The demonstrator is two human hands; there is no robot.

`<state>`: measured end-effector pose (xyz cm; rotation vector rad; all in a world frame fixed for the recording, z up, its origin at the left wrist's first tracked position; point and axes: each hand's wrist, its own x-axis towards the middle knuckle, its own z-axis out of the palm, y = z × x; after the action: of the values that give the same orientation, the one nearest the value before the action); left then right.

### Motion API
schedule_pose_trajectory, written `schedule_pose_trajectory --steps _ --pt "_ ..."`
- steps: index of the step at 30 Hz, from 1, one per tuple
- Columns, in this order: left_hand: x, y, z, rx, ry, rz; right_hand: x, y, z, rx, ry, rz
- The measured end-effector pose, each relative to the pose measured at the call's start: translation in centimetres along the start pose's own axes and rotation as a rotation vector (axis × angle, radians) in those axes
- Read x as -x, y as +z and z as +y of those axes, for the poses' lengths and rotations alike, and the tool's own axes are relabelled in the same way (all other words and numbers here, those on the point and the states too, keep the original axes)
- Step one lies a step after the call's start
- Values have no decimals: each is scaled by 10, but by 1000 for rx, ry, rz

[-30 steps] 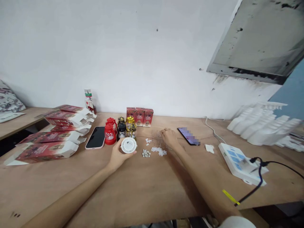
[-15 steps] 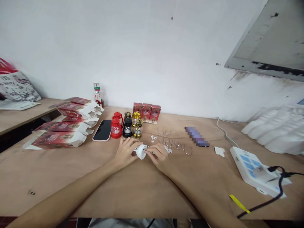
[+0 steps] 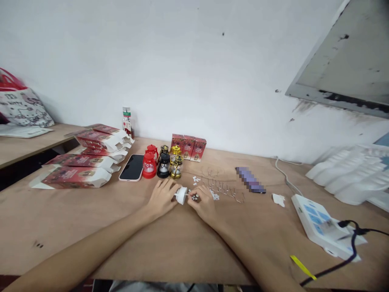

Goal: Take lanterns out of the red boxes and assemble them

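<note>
My left hand (image 3: 164, 196) is closed round the left side of a small round white plastic base (image 3: 181, 195), held just above the table on its side. Close on its right, my right hand (image 3: 203, 202) pinches a small pale piece at the base's right face; what exactly it is stays too small to make out. Small white bits (image 3: 196, 179) lie beyond the hands. Behind them, several mini lanterns stand in a cluster, among them a red lantern (image 3: 149, 165), a black lantern (image 3: 164, 166) and a gold-trimmed lantern (image 3: 176, 167).
Bent wires (image 3: 223, 187) lie right of my hands, near a purple pixelated object (image 3: 251, 179). A phone (image 3: 132, 167) and flattened red boxes (image 3: 79, 177) are at left; upright red boxes (image 3: 188, 147) stand behind. A power strip (image 3: 319, 221) with cables sits right.
The white base has turned so its open face points more to the right. My right hand still pinches at that face. The camera view has shifted slightly.
</note>
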<state>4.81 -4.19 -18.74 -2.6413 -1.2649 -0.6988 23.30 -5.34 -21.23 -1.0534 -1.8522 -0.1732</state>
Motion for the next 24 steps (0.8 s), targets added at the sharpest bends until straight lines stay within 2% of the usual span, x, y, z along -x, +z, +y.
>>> schedule_pose_trajectory --steps 4,7,12,17,20,24 --pt "0 -2 -1 -32 -73 -20 -5 -4 20 101 116 105" --pt "-1 -2 -2 -37 -66 -38 -10 -3 38 212 183 108" --pt "-1 0 -3 -10 -21 6 -14 8 52 379 118 68" --pt "-1 2 -5 24 -7 47 -14 3 41 396 -10 124" --pt "-1 2 -7 74 -12 65 -12 -5 23 294 -104 145" --pt "-1 1 -8 138 -8 88 -8 -9 1 144 -220 110"
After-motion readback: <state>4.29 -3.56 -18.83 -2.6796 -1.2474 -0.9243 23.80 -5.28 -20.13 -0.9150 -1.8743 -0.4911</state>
